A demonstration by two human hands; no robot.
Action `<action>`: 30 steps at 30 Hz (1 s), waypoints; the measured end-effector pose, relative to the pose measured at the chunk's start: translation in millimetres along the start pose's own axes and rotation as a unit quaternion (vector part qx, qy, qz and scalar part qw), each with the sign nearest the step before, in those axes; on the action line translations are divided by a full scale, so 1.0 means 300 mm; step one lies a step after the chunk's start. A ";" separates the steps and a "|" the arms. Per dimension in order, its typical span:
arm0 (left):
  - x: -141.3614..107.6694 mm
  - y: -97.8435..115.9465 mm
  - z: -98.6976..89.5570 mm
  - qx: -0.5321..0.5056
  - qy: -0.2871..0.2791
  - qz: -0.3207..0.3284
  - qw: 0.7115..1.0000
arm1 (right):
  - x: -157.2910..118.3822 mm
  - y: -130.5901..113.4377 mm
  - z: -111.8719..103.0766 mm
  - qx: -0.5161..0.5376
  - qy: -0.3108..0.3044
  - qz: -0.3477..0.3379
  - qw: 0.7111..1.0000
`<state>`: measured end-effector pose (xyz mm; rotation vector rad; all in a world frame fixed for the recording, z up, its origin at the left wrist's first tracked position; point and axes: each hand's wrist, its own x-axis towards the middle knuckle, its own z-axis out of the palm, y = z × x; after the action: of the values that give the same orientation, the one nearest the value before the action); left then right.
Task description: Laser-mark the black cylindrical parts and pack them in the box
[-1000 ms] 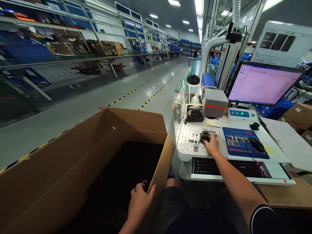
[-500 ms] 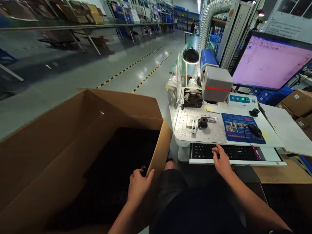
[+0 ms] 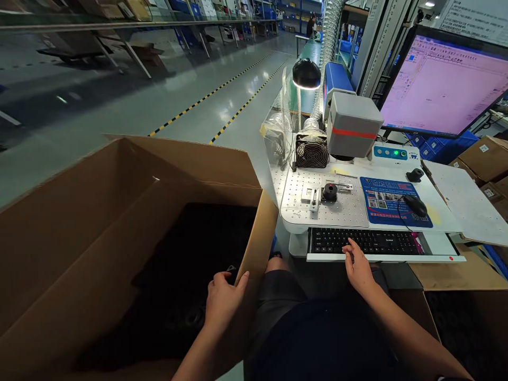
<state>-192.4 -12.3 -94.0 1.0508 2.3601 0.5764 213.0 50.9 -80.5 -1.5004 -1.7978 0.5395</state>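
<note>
Black kybd [image 3: 389, 242] | long axis L-R | keys up | R hand [image 3: 359, 271] near

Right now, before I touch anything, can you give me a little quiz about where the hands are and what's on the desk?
1. True or false: the left hand is at the edge of the cardboard box.
2. Which is the right hand nearest? (a) lamp (b) keyboard (c) monitor
3. Fill in: the black part is on a metal plate with lots of small ____.

Key: 1 true; 2 b; 3 holes.
</note>
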 end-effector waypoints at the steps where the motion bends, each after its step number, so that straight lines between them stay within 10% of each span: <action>1: -0.002 0.004 -0.002 0.002 -0.001 0.000 1.000 | 0.004 -0.002 -0.003 0.002 0.003 -0.002 1.000; 15: -0.006 0.028 -0.031 0.007 -0.024 -0.020 0.999 | 0.414 -0.098 0.004 -0.033 0.067 -0.055 0.996; 23: -0.007 0.031 -0.045 -0.001 -0.027 -0.030 0.999 | 0.708 -0.158 0.099 -0.101 0.063 0.060 0.991; 30: 0.012 0.015 -0.037 -0.018 -0.010 -0.014 1.000 | 0.777 -0.203 0.136 -0.108 0.042 0.091 0.989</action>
<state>-198.5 -8.8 -83.6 1.0026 2.3346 0.5940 127.9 266.6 -3.0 -1.8194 -1.7074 0.3708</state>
